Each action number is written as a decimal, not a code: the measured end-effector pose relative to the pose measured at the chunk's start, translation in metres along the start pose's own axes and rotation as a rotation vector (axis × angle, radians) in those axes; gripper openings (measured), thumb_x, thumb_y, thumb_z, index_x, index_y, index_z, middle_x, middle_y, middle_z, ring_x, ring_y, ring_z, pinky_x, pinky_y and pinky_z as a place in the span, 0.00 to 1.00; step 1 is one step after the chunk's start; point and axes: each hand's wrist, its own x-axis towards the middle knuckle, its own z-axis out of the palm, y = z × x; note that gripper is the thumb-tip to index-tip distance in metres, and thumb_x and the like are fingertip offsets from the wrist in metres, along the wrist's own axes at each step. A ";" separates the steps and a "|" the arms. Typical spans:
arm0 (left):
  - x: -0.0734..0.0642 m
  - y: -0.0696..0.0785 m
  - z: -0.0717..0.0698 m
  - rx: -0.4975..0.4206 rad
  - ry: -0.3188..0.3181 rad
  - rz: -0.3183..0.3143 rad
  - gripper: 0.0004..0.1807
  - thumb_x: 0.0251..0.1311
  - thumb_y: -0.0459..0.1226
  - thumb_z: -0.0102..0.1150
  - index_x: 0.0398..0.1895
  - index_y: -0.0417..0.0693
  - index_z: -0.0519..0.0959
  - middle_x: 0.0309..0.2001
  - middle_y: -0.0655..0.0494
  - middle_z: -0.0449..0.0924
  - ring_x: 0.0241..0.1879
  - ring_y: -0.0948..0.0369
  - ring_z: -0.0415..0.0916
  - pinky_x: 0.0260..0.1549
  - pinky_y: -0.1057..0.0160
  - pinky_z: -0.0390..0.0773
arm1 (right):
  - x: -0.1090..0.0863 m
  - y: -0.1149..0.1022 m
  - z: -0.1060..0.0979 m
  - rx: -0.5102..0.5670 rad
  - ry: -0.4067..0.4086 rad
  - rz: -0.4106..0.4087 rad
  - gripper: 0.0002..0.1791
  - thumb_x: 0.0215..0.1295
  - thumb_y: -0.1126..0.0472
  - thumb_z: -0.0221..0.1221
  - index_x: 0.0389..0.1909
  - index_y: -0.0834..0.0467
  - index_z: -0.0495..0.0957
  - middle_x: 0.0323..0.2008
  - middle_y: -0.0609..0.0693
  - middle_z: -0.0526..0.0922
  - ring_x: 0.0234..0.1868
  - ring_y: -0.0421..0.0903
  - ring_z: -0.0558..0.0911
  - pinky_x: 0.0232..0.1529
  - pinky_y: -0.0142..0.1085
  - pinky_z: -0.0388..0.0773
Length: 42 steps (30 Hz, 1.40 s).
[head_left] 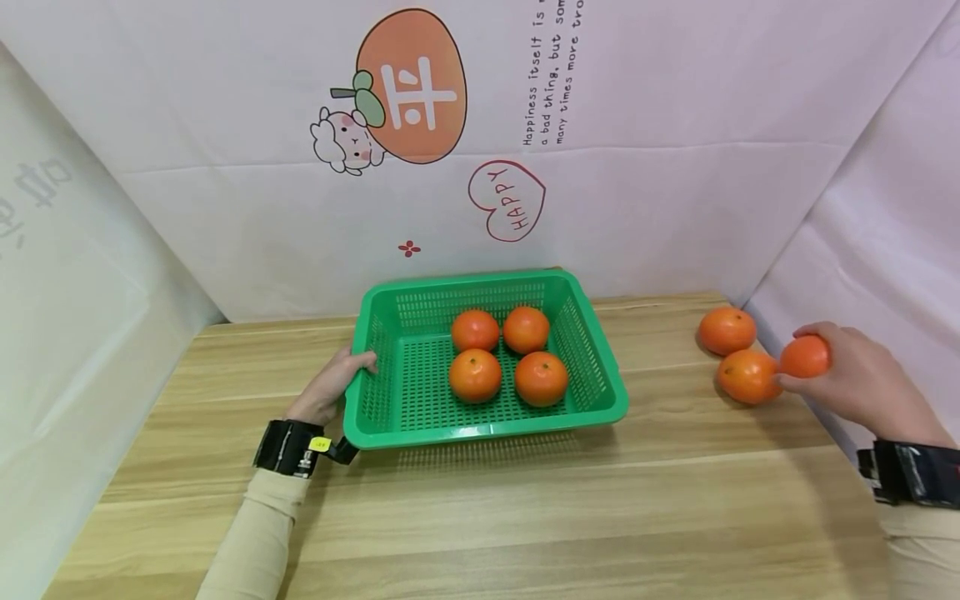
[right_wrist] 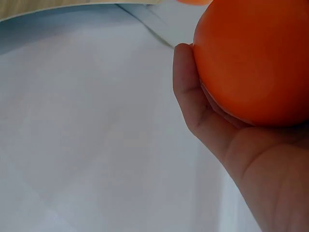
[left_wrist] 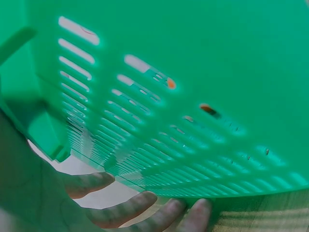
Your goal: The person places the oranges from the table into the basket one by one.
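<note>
A green plastic basket (head_left: 420,437) stands on the wooden table, with several oranges (head_left: 475,375) grouped in its middle and right part. My left hand (head_left: 333,387) grips the basket's left side, thumb hooked over the rim. Its fingers (left_wrist: 128,208) lie along the outside of the slotted wall in the left wrist view. Over the table's right edge, my right hand (head_left: 862,375) holds an orange (head_left: 806,357) with its fingers curled round it. The same orange (right_wrist: 256,63) fills the upper right of the right wrist view. Two more oranges, one behind (head_left: 727,331) and one in front (head_left: 748,377), lie just left of that hand.
A white printed cloth (head_left: 637,208) rises behind the table, and more white cloth (head_left: 900,242) hangs along the right side. Bare wood (head_left: 525,517) shows in front of the basket and between it and the two loose oranges.
</note>
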 end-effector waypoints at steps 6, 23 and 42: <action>-0.001 0.001 0.001 -0.003 0.001 -0.001 0.42 0.63 0.33 0.40 0.83 0.37 0.48 0.68 0.23 0.69 0.53 0.51 0.86 0.48 0.57 0.88 | 0.003 -0.014 0.001 0.041 -0.020 -0.029 0.43 0.57 0.49 0.75 0.63 0.73 0.70 0.52 0.79 0.76 0.43 0.68 0.79 0.31 0.37 0.68; -0.001 0.000 0.001 0.010 0.013 -0.001 0.42 0.62 0.33 0.41 0.82 0.36 0.50 0.66 0.25 0.72 0.49 0.55 0.86 0.46 0.59 0.88 | 0.007 -0.051 0.002 0.134 -0.017 -0.070 0.31 0.60 0.47 0.72 0.57 0.61 0.76 0.49 0.61 0.81 0.41 0.51 0.77 0.34 0.34 0.69; -0.001 0.001 0.003 -0.003 0.008 0.008 0.44 0.63 0.33 0.41 0.84 0.40 0.45 0.68 0.25 0.69 0.51 0.54 0.84 0.46 0.60 0.87 | 0.018 -0.080 0.007 0.060 -0.001 -0.189 0.43 0.56 0.51 0.76 0.66 0.69 0.70 0.58 0.75 0.75 0.46 0.68 0.82 0.35 0.52 0.80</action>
